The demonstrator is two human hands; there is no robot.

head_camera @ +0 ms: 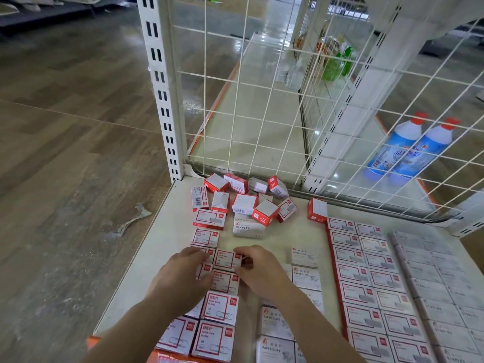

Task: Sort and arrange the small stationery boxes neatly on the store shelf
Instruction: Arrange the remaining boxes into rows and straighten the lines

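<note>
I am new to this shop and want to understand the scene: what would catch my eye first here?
First, the two hands, left hand and right hand, meeting on a red-and-white paper clip box near the shelf's front. Behind them lies a jumbled heap of red boxes against the wire grid, while neat red rows fill the right.

The shelf (157, 271) is off-white with an orange front edge. Red-and-white boxes (245, 203) lie jumbled at its back edge and run in rows (366, 279) toward its right side, beside pale grey-white boxes (429, 279). Behind the white wire grid (248, 100), two blue bottles (408, 148) have red caps.
</note>
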